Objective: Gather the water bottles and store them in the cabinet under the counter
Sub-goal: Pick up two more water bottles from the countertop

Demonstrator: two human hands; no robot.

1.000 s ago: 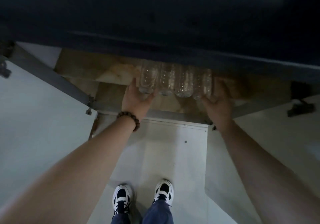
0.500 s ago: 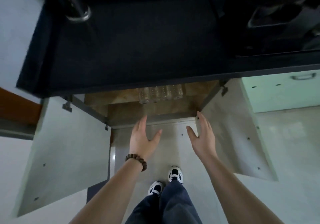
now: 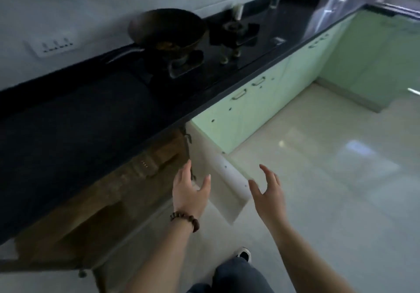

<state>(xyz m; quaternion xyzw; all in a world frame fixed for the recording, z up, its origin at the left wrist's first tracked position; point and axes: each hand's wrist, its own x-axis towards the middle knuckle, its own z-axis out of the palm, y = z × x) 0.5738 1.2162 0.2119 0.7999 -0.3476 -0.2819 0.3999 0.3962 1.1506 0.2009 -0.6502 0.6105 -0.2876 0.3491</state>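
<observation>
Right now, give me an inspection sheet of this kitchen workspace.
Surface: black counter, dim, blurred.
Job's things: open cabinet below; bottles inside not discernible; cabinet door swung out.
Clutter: wok on stove.
Grippers: left hand and right hand open, holding nothing.
Cables: nothing seen.
Surroundings: green cabinets, tiled floor, wall sockets.

A dark wok [image 3: 167, 28] sits on a gas stove [image 3: 204, 43], well beyond the hands and up to their left. Pale green cabinet fronts [image 3: 261, 97] run ahead of the right hand, and glossy floor tiles [image 3: 329, 167] spread off to its right. A wall socket strip [image 3: 53, 45] is far up to the left.
</observation>
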